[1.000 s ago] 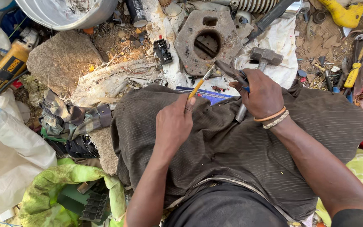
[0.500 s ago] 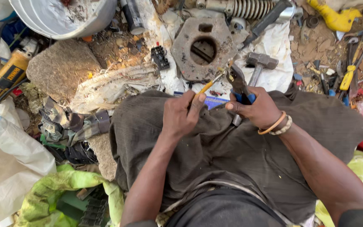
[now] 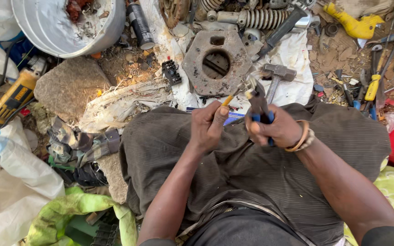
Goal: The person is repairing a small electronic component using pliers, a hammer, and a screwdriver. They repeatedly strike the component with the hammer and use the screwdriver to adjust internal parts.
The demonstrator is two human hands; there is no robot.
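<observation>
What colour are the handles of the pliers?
Blue, on the pliers in the right hand; head view.

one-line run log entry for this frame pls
left hand: holds thin orange wire | right hand: grips blue-handled pliers | jaws at wire tip

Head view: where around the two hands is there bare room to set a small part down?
Mostly on the lap cloth below the left hand and right hand, which grips pliers. A flat stone left of the white sheet is bare. Crowded: around the metal plate, hammer and spring.
</observation>
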